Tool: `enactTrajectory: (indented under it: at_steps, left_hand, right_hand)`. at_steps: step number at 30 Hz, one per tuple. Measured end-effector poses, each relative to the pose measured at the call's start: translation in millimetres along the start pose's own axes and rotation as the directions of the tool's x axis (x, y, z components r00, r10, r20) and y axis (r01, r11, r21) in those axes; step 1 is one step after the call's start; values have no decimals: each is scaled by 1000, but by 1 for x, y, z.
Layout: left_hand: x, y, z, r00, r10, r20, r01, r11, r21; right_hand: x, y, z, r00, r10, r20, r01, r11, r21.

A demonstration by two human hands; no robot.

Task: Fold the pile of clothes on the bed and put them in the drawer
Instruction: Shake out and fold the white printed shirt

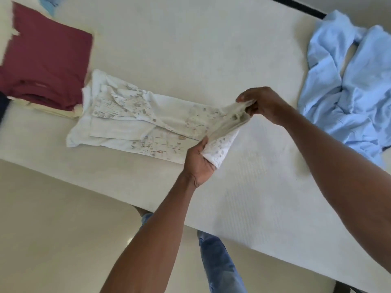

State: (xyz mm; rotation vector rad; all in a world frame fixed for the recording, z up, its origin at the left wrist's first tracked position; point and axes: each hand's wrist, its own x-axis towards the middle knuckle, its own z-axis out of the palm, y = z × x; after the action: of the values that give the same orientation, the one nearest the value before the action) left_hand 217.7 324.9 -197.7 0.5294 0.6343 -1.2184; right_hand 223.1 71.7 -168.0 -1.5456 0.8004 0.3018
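Observation:
A white patterned shirt (pixel 131 121) lies partly folded on the bed (pixel 190 49), collar end to the left. My left hand (pixel 197 161) grips its near right corner, lifted off the mattress. My right hand (pixel 261 103) pinches the far right corner, raised a little higher. The hem end hangs between the two hands. To the left sits a folded maroon garment (pixel 46 58) on top of a folded cream one (pixel 53 112). A crumpled light blue garment (pixel 347 87) lies on the right side of the bed.
The bed's near edge runs diagonally from left to lower right, with pale floor (pixel 53 229) below it. My legs in blue jeans (pixel 218 265) stand by the bed. A bit of light blue fabric (pixel 48 3) shows at the top left, and a dark item (pixel 3 106) at the left edge.

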Motion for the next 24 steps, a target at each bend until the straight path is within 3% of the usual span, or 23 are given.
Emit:
enactTrajectory:
  at_steps: [3, 9, 14, 17, 19, 21, 24]
  left_hand:
    - [-44, 58, -18, 989, 144, 21, -141, 985, -95]
    - [-93, 166, -87, 930, 368, 10, -355, 905, -234]
    - [-99, 237, -149, 912, 386, -137, -410, 869, -276]
    - [-93, 265, -169, 882, 418, -220, -451, 883, -132]
    - [-86, 276, -176, 816, 467, -340, -459, 882, 110]
    - [-79, 282, -180, 663, 551, -506, -460, 834, 305]
    - [-79, 282, -182, 487, 657, -576, -443, 754, 485]
  right_hand:
    - [22, -64, 65, 991, -26, 128, 9, 991, 136]
    - [85, -153, 229, 965, -58, 255, 36, 995, 92]
    - [145, -161, 338, 973, 28, 228, -12, 997, -73]
    - [167, -150, 374, 976, 56, 211, 22, 937, -349]
    - [175, -142, 386, 988, 28, 155, 38, 913, -407]
    - [179, -140, 390, 996, -13, 85, 44, 927, -373]
    - [185, -141, 394, 994, -110, -23, 95, 927, -362]
